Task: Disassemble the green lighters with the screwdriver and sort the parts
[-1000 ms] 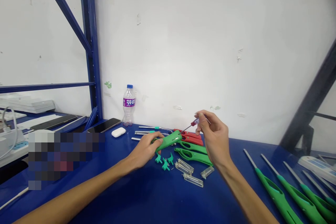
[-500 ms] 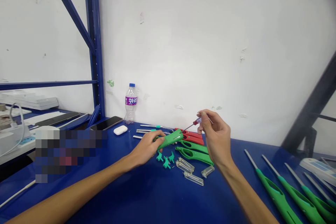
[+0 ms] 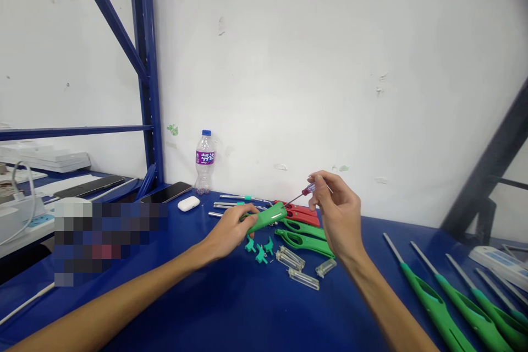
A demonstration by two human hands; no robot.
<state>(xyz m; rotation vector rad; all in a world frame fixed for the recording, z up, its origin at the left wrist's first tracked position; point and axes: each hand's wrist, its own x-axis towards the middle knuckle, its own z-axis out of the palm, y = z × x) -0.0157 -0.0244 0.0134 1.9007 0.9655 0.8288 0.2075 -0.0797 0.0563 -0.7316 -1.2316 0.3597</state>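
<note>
My left hand (image 3: 236, 229) is closed around a green lighter handle (image 3: 269, 216), tilted up to the right above the table. In my right hand (image 3: 339, 206) a small screwdriver (image 3: 306, 191) is pinched by its clear and red grip. Its thin shaft slants down left, and the tip is at the handle's upper right end; whether it touches, I cannot tell. Behind and below lie red handle shells (image 3: 303, 215) and green handle shells (image 3: 307, 243). Nearer to me are several teal plastic parts (image 3: 261, 254) and clear fuel tanks (image 3: 304, 279). Metal lighter tubes (image 3: 225, 205) lie behind my left hand.
Several long green lighters (image 3: 431, 300) lie at the right, beside a white power strip (image 3: 501, 265). A plastic bottle (image 3: 205, 162), a phone (image 3: 167, 193) and a white earphone case (image 3: 188, 204) are at the back left. A blue rack post (image 3: 146, 66) rises at the left.
The whole view has shifted very slightly. The screwdriver's tip has moved a little relative to the end of the green handle; both hands keep their grips.
</note>
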